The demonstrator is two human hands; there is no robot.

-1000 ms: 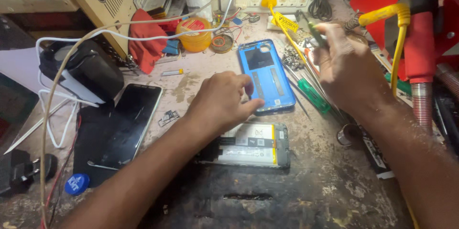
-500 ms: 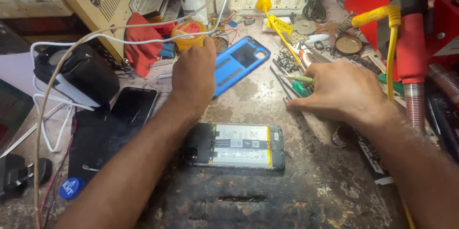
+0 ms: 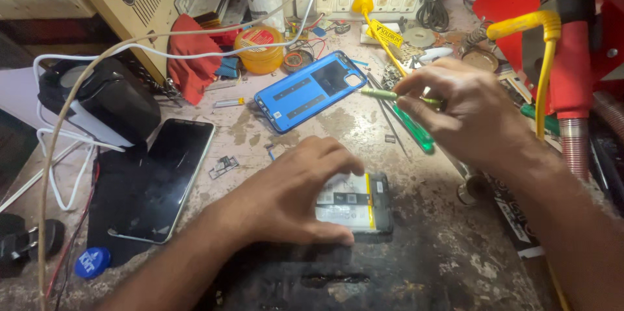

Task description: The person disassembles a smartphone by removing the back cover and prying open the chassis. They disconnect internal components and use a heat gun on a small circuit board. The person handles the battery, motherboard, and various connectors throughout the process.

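An opened phone point(image 3: 361, 204) with its battery showing lies face down on the worn bench. My left hand point(image 3: 296, 191) rests over its left part, fingers curved around it. My right hand point(image 3: 465, 113) hovers above and to the right of the phone, gripping a green-handled screwdriver point(image 3: 406, 119) whose tip points left. The blue back cover point(image 3: 309, 90) lies apart from the phone, further back on the bench.
A second phone point(image 3: 162, 178), screen up, lies at the left beside a black charger block point(image 3: 97, 106) with white cables. A yellow tin point(image 3: 259, 48), red cloth point(image 3: 192, 64) and small parts sit at the back. A red hot-air station point(image 3: 572, 57) stands at the right.
My left hand pushed the blue cover away to the back, then came down onto the opened phone. My right hand picked up the green screwdriver and lifted it.
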